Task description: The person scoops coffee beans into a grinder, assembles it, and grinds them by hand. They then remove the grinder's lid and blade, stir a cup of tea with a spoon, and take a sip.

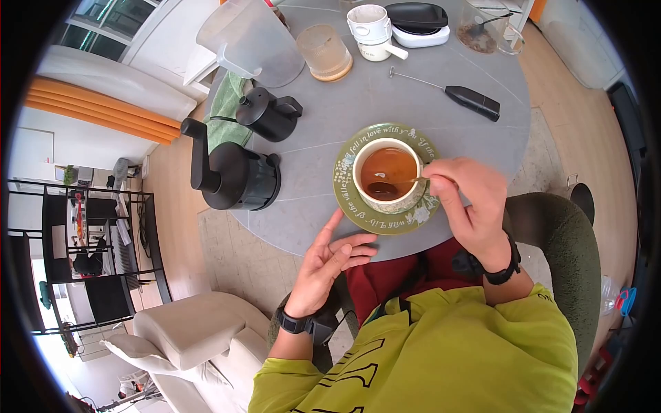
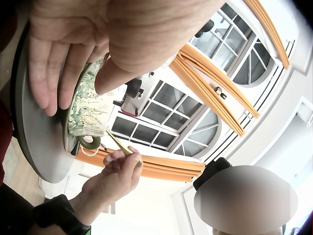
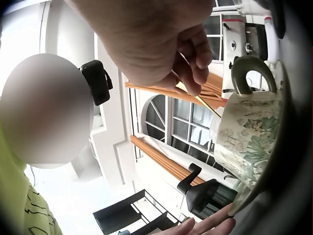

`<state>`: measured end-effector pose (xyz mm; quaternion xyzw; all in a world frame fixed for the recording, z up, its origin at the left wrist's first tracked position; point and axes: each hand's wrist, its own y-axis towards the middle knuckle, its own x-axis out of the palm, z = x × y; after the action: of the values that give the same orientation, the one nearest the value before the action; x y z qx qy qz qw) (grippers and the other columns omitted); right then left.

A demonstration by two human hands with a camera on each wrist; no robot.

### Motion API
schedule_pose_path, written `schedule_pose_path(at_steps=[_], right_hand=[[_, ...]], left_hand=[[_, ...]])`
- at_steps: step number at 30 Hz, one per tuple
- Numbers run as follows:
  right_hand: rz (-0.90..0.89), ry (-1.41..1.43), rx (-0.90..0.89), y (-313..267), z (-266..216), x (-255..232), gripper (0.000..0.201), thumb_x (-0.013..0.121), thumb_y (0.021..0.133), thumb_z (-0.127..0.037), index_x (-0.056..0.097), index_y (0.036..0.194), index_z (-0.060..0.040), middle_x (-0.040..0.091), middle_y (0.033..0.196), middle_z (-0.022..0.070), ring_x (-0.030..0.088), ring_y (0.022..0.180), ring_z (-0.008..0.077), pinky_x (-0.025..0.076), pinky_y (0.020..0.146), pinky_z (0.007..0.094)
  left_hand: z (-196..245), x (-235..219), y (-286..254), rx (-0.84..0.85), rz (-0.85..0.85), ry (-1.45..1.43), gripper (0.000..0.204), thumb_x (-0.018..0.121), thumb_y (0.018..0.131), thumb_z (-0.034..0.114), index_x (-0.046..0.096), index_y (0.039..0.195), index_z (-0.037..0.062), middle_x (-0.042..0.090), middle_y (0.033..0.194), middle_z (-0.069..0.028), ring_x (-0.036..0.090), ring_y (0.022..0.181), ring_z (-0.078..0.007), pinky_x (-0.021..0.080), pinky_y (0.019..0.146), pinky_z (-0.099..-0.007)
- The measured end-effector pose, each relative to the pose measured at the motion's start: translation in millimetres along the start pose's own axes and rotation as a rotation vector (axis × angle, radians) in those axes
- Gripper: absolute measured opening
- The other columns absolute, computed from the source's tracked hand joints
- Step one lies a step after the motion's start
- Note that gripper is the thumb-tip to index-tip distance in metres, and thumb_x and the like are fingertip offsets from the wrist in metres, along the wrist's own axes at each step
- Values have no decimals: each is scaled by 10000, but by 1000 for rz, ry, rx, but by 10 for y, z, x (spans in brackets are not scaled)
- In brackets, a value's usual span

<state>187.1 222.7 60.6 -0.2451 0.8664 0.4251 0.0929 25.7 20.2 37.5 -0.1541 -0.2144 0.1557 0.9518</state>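
Observation:
A floral teacup (image 3: 249, 132) of reddish-brown tea (image 1: 390, 167) stands on a green lettered saucer (image 1: 348, 199). My right hand (image 1: 475, 199) pinches the thin gold handle of a spoon (image 2: 119, 143), which slants over the cup's rim into the tea. The cup's green handle (image 3: 239, 73) sticks out on the right hand's side. At the saucer's near left edge, my left hand (image 1: 325, 265) rests with fingers extended, fingertips right by the rim, holding nothing.
Left on the round grey table (image 1: 310, 165) are a black hand grinder (image 1: 237, 175), a black pitcher (image 1: 268, 113) and a green cloth (image 1: 231, 103). Behind stand a clear jug (image 1: 251, 41), a glass (image 1: 323, 51), white cups (image 1: 370, 31), a scale (image 1: 420, 34), a mug (image 1: 476, 34) and a frother (image 1: 471, 102).

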Motion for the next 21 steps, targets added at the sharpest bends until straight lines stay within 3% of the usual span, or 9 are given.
schedule_pose_path(at_steps=[13,21], right_hand=[[2,-106,-24,32,31,-41,162,682,830,6,694,990,-21,654,751,108,609,593,245,469,524,325],[15,-134,68,42,-48,-146,57,652,854,24,663,908,8,613,712,115,581,564,244,412,497,317]], left_hand=[[3,4,-7,4,-1,-2,632,459,1032,130,121,1561,54,569,1289,-274,627,1123,-314,509,961,-400],[-1,3,-7,2,-2,6,637,460,1033,134,113,1562,55,566,1290,-280,625,1128,-319,509,963,-403]])
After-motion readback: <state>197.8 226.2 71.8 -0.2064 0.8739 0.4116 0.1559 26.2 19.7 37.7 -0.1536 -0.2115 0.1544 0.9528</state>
